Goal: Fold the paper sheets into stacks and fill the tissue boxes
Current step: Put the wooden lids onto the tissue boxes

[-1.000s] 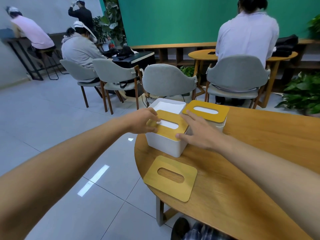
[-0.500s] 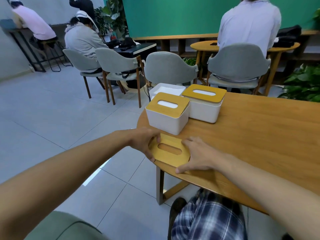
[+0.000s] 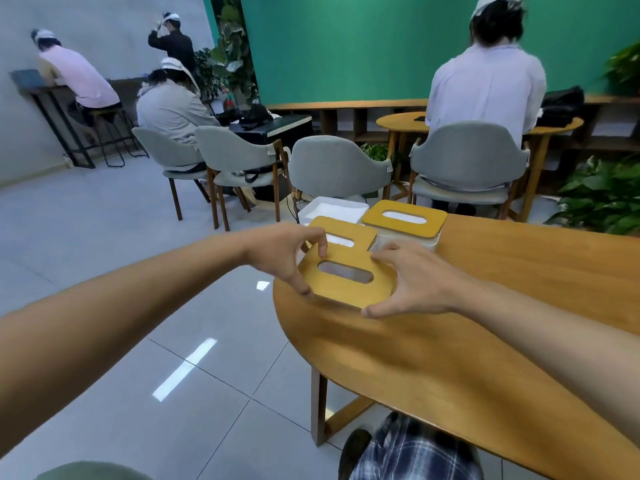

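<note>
- The loose lid (image 3: pixel 349 295), a yellow board with an oval slot, is held between both hands, just over the rounded left end of the table (image 3: pixel 485 327) and tilted with its far edge higher.
- The left hand (image 3: pixel 280 254) pinches the lid's left side in a half-open span, thumb at the near corner and forefinger on the far edge.
- The right hand (image 3: pixel 412 282) grips the right side the same way, thumb low at the near corner and fingers curled over the far one.
- Both bare forearms reach forward and converge on the lid.
- Just behind it stands a lidded tissue box (image 3: pixel 360 230), a second lidded box (image 3: pixel 405 242) to its right, and an uncovered white box (image 3: pixel 332 206) behind.
- Grey chairs (image 3: pixel 339 164) stand beyond the table.
</note>
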{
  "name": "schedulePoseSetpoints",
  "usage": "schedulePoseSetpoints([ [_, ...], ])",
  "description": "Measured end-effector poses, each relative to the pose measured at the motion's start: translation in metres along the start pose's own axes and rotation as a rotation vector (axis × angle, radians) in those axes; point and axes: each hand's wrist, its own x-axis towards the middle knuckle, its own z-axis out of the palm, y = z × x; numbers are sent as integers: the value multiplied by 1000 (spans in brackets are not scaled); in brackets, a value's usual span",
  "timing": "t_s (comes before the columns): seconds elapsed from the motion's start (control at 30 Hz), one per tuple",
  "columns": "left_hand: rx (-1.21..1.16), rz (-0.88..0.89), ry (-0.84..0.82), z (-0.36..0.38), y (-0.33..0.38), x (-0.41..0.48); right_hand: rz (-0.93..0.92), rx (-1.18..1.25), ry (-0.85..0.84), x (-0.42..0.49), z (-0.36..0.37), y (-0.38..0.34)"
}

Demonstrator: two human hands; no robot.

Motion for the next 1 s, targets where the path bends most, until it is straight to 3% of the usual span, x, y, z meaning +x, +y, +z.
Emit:
schedulePoseSetpoints([
  [0.3, -76, -157, 43, -78, -56, 98, 44, -105, 31, 138, -64, 30],
  [0.57, -109, -222, 10, -83, -136, 199, 110, -86, -48, 255, -46, 74],
  [1.0, -211, -181, -87, -55, -162, 221, 107, -119, -147, 274, -8, 90],
])
